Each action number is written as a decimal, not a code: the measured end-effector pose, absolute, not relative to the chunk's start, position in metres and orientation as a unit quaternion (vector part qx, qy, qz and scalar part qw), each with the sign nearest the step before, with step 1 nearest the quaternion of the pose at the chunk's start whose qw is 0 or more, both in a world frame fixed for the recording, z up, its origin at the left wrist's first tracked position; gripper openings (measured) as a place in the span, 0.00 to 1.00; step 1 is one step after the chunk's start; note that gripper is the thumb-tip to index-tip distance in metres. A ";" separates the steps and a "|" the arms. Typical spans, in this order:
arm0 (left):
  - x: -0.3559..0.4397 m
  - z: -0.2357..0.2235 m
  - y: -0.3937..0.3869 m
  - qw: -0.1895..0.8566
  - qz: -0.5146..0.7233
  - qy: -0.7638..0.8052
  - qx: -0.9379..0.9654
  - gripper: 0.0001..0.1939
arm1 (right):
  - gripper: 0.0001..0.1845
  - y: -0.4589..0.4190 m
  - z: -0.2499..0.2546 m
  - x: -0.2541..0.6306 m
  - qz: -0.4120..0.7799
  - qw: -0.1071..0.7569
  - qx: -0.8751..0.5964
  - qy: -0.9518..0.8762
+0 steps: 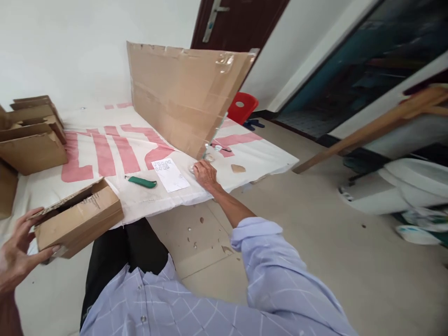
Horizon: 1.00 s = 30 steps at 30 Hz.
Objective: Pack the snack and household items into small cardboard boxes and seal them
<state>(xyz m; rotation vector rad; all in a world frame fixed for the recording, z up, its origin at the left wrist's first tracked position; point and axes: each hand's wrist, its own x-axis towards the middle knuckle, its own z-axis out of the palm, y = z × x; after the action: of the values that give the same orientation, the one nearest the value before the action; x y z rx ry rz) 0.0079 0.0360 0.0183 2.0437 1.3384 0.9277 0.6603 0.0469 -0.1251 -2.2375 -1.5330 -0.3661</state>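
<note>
My left hand grips the near end of a small open cardboard box that sits at the table's front edge. My right hand reaches out over the white cloth with red letters, fingers curled on something small and clear that I cannot make out, just below the lower corner of a large flat cardboard sheet standing tilted on the table. A strip of clear tape hangs from that sheet's edge. A green-handled knife and a white paper slip lie between my hands.
Folded cardboard boxes are stacked at the table's left. A small brown scrap lies right of my right hand. A red stool stands behind the table, a wooden pole leans at right, and white objects lie on the floor.
</note>
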 end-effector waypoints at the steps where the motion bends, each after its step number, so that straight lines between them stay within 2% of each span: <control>1: 0.010 0.021 0.034 0.263 0.344 0.495 0.754 0.35 | 0.15 0.044 -0.128 0.659 -0.131 0.196 -0.800 -0.552; 8: 0.012 0.026 0.027 0.281 0.323 0.476 0.768 0.40 | 0.20 0.028 -0.155 0.664 -0.150 0.187 -0.786 -0.570; 17: 0.006 0.012 0.030 0.323 0.325 0.475 0.751 0.58 | 0.24 0.018 -0.146 0.662 -0.128 0.127 -0.805 -0.566; 19: 0.005 0.009 0.031 0.330 0.326 0.474 0.748 0.60 | 0.27 0.022 -0.133 0.651 -0.128 0.141 -0.812 -0.552; 22: 0.003 0.005 0.033 0.332 0.329 0.472 0.748 0.62 | 0.31 0.038 -0.102 0.611 -0.135 0.221 -0.777 -0.574; 26: 0.002 0.000 0.035 0.337 0.332 0.462 0.751 0.64 | 0.25 0.063 -0.045 0.508 -0.071 0.323 -0.626 -0.707; 30: 0.003 -0.002 0.034 0.334 0.329 0.460 0.754 0.65 | 0.20 0.072 0.004 0.402 0.021 0.325 -0.423 -0.846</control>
<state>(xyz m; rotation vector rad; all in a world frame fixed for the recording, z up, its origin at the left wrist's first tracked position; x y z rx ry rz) 0.0032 0.0343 -0.0019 1.9695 1.1998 0.8598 0.4025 0.0721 0.0041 -1.1102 -2.2175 0.0549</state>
